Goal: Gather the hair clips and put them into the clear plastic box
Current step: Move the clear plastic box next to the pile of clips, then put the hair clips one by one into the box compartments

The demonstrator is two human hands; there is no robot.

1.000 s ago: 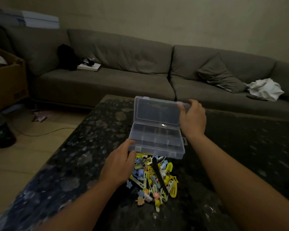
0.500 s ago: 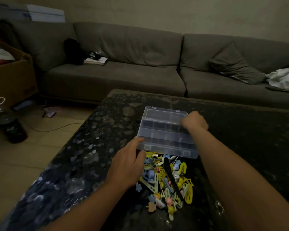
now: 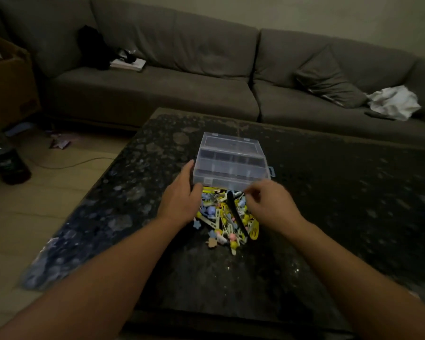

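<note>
Steadying the light, stiff, slick clear plastic box (image 3: 231, 165) on the table (image 3: 329, 192) with my left hand (image 3: 182, 200) flat against its side, my right hand (image 3: 268, 202) hovers loosely curled, holding nothing I can see, over the small, tangle-prone hair clips (image 3: 227, 218) heaped just before it.

Box (image 3: 231, 165) behind clips (image 3: 225, 217) (touching)

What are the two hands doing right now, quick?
Left hand: open, fingers resting against the left end of the clear plastic box.
Right hand: blurred, fingers curled above the pile of colourful hair clips; cannot tell if holding anything.
</note>
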